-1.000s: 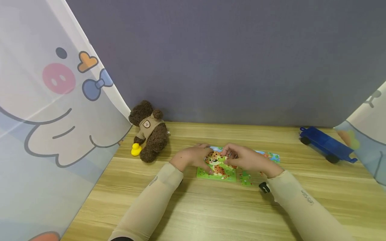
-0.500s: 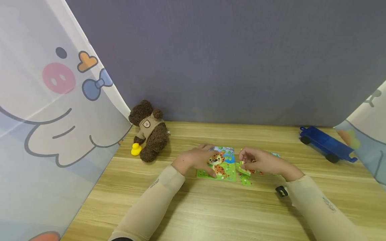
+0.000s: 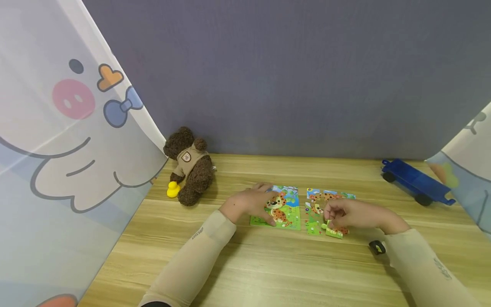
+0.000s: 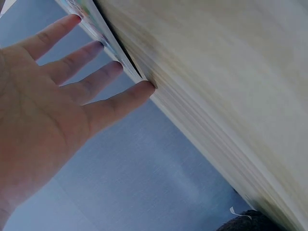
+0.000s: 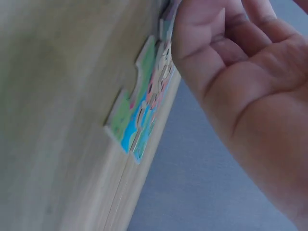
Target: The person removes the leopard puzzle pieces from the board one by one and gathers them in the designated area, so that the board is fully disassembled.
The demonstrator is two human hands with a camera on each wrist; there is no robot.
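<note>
My left hand (image 3: 249, 204) rests on the left side of a leopard picture board (image 3: 290, 213), covering part of it. In the left wrist view its straight, spread fingers (image 4: 120, 103) touch the board's edge. To the right of the board lies a second leopard picture in jigsaw pieces (image 3: 313, 226). My right hand (image 3: 354, 213) pinches a green jigsaw piece (image 3: 334, 233) at the lower edge of that picture; the piece looks tilted. The right wrist view shows the jigsaw (image 5: 144, 96) beside the palm, with the pinched piece hidden there.
A brown teddy bear (image 3: 193, 170) lies at the back left, with a yellow toy duck (image 3: 173, 189) beside it. A blue toy wagon (image 3: 418, 181) stands at the back right. A grey partition (image 3: 287, 85) rises behind the wooden table (image 3: 261, 268).
My right hand has moved right, carrying the green jigsaw piece from over the leopard board to the jigsaw's lower edge. The left hand has stayed nearly still.
</note>
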